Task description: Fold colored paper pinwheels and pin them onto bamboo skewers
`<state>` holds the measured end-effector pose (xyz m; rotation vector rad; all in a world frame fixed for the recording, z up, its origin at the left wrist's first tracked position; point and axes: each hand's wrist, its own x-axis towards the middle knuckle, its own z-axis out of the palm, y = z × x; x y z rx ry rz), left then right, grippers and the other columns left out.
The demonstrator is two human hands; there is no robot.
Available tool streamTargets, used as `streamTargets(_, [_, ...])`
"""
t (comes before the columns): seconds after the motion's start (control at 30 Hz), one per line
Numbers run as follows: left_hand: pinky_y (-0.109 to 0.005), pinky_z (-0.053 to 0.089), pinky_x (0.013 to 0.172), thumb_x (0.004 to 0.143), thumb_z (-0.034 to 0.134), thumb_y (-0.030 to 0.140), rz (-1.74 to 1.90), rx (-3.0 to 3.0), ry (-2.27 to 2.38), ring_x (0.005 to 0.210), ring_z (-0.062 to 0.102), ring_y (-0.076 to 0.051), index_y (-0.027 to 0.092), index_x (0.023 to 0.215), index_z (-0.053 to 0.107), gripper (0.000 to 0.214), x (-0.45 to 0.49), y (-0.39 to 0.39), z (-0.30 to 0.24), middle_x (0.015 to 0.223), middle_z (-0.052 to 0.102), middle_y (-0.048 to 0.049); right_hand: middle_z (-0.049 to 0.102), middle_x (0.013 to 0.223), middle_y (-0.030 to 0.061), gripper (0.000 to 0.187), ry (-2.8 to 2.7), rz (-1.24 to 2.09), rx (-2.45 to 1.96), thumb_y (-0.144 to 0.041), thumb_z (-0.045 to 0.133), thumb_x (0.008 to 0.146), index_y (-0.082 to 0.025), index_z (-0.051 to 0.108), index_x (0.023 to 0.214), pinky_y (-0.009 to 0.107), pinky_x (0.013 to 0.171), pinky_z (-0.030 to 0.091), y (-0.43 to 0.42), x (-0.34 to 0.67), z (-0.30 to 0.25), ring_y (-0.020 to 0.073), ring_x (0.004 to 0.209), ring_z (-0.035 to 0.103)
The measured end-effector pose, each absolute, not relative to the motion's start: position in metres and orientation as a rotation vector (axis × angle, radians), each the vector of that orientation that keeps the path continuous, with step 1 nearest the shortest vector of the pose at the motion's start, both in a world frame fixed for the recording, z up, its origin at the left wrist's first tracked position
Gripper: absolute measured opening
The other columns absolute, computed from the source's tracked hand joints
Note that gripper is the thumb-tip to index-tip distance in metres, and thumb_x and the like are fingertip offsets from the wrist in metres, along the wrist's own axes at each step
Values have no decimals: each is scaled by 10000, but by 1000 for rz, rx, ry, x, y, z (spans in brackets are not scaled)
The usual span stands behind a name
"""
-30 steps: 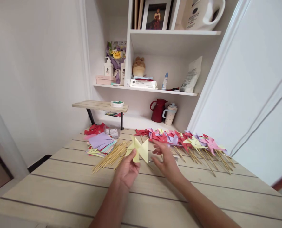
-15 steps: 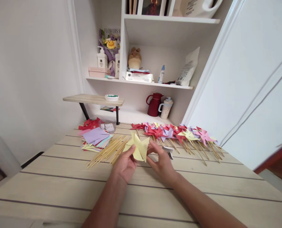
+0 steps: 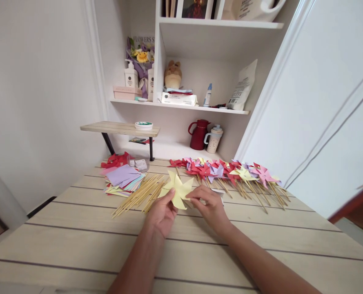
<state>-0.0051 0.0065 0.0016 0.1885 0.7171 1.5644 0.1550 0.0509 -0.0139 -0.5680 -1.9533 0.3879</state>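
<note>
A pale yellow paper pinwheel [image 3: 177, 190] is held above the table, its blades facing me. My left hand [image 3: 163, 212] grips it from the lower left, thumb pressed on the front near the middle and the other fingers behind. From the right, my right hand [image 3: 210, 206] is closed in a pinch, thumb and forefinger at the edge of the right blade. Under and behind my right hand lies a small grey item [image 3: 219, 192], mostly covered. Just left of the pinwheel, a spread of thin wooden sticks [image 3: 136, 196] rests on the table.
Stacked coloured paper pieces [image 3: 123, 177], red paper shapes [image 3: 115, 160] and a clear plastic box [image 3: 140, 164] lie at the left. Several finished pinwheels on sticks [image 3: 218, 169] line the back right. A small raised shelf [image 3: 116, 128] stands behind; a red jug [image 3: 199, 134] and a cup [image 3: 214, 139] are beyond.
My right hand's thumb and forefinger have come together at the pinwheel's right blade; before, they were spread apart beside it. The pinwheel has turned slightly, and my left hand keeps its grip.
</note>
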Motion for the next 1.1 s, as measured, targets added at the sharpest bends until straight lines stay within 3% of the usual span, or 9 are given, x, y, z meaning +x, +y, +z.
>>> streamTargets(0.17, [-177,538,566,708,826,103,1588,323,742,644,677,-114,106,804,743,127,-4,8,-3,804,765,-96,629,716,9,118,-1838,578,-676,-270,683,894,-219,730,799,292,590,471,51,153,-13,152,617,578])
streamTargets(0.43, [-242,504,613,553,915,343,1644,594,905,686,659,-159,100,826,778,389,-3,4,-6,788,754,-105,520,754,15,85,-1810,259,-668,-241,701,880,-240,786,889,292,607,465,39,148,-8,160,697,549])
streamTargets(0.73, [-245,487,605,548,897,358,1694,678,1076,615,628,-143,97,798,784,380,2,4,-4,687,737,-77,567,767,24,97,-1835,286,-741,-219,684,889,-229,774,854,309,642,466,41,146,-6,170,722,578])
streamTargets(0.93, [-301,554,718,561,894,310,1720,680,1057,817,727,-239,103,888,777,405,5,1,-1,902,782,-134,576,738,28,117,-1809,302,-803,-252,712,867,-205,736,762,308,591,443,41,146,-4,170,675,554])
streamTargets(1.1, [-334,568,787,582,887,277,1749,687,1044,850,736,-248,101,964,763,439,6,3,-4,930,783,-140,567,728,28,180,-1811,277,-814,-298,696,881,-203,714,729,308,581,439,41,146,-3,167,667,545])
